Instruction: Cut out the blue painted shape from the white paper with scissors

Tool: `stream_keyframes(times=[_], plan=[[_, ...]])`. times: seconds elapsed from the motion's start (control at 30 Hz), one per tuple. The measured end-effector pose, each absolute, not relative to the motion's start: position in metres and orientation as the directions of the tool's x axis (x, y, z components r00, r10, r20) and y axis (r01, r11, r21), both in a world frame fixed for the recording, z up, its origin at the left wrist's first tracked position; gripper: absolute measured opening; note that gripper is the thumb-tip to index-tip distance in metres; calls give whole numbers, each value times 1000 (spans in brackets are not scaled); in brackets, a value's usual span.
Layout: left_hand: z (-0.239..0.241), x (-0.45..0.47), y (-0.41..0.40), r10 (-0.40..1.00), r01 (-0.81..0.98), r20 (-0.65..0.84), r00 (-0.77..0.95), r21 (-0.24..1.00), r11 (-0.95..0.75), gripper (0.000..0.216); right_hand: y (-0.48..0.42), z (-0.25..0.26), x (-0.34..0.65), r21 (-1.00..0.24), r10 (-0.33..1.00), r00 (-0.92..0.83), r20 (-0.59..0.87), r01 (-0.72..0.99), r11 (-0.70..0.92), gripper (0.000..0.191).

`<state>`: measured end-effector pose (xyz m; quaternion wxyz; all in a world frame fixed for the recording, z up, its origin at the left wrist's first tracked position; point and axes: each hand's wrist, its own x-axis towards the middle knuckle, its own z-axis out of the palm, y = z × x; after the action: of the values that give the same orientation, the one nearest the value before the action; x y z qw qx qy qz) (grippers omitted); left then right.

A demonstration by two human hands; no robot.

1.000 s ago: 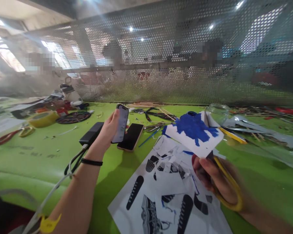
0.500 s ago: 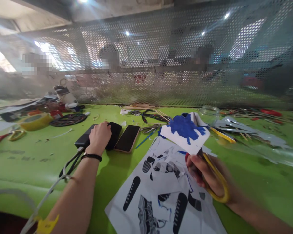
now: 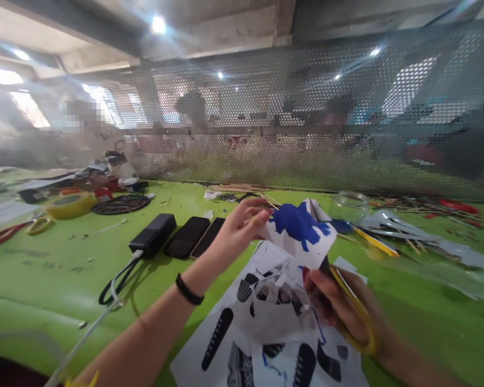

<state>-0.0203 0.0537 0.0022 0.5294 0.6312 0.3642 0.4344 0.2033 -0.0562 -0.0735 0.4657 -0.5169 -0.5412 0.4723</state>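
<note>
My right hand (image 3: pixel 331 295) is closed round scissors (image 3: pixel 367 322) with yellow handles; their dark blades meet the lower right of a white paper piece (image 3: pixel 317 255) with a blue painted patch. At that piece's left edge, my left hand (image 3: pixel 244 226) has curled fingers, thumb and forefinger closing at the paper; their exact contact is partly hidden. Below lies a large printed sheet (image 3: pixel 197 352) with black-and-grey shoe-part pictures, covered in the middle by paper scraps (image 3: pixel 280 314).
Left of the sheet lie two phones (image 3: pixel 186 237) and a black power bank (image 3: pixel 153 235) with a white cable (image 3: pixel 84 325). A glass jar (image 3: pixel 350 207), a yellow cutter (image 3: pixel 375 242) and thin sticks are at right. A perforated screen (image 3: pixel 242 129) stands behind the green table (image 3: pixel 64 279).
My left hand has left the power bank and phone and moved right to the painted paper's left edge. My right hand keeps the scissors at the paper. The view has tilted up slightly.
</note>
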Motion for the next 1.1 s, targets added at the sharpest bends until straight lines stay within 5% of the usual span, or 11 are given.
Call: stream_keyframes(times=[0.13,0.33,0.73,1.1], plan=[[-23,-15,32,911,-212,47,409,976,45,61,-67,-77,207,-990,999,36,-10,137,-15,67],[-19,-5,17,877,-315,-30,480,927,204,61,-69,-75,204,-993,997,77,5,116,-4,71],[-3,-4,4,919,-137,198,342,978,-159,18,-77,-64,198,-994,995,75,-66,84,-72,68],[4,-9,1,917,-30,291,272,955,-294,12,-73,-64,201,-993,993,71,-96,64,-101,71]])
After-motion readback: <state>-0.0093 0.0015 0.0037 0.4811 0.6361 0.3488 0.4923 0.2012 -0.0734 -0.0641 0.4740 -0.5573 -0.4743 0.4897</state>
